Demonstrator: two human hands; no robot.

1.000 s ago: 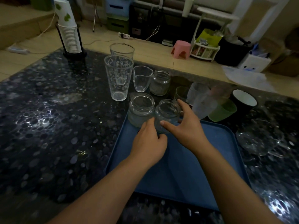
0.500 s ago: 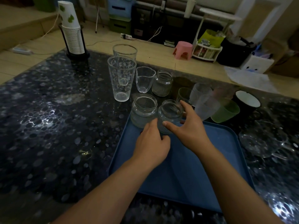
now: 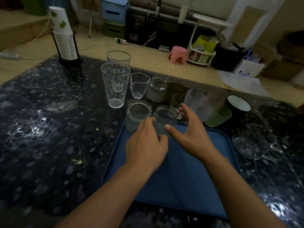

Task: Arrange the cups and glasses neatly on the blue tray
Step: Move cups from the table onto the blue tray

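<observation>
A blue tray [image 3: 181, 181] lies on the dark pebble-patterned table. Two short glass jars stand at its far left corner, the left jar [image 3: 137, 115] and the right jar [image 3: 165, 118]. My left hand [image 3: 146, 148] curls round the near left side of the right jar, its fingertips hidden between the jars. My right hand [image 3: 190, 134] is spread beside that jar, thumb tip at the near side and fingers stretched out just past its right rim.
Behind the tray stand two tall glasses [image 3: 115, 84], a small clear cup [image 3: 139, 85], a ribbed jar [image 3: 157, 88], frosted cups [image 3: 196, 101], a green cup [image 3: 218, 116] and a black mug [image 3: 239, 104]. Glass bowls [image 3: 253, 143] sit right; a paper-cup stack [image 3: 65, 41] far left.
My right hand has loosened from the right jar, its fingers spreading away from the rim. My left hand stays curled at the jar.
</observation>
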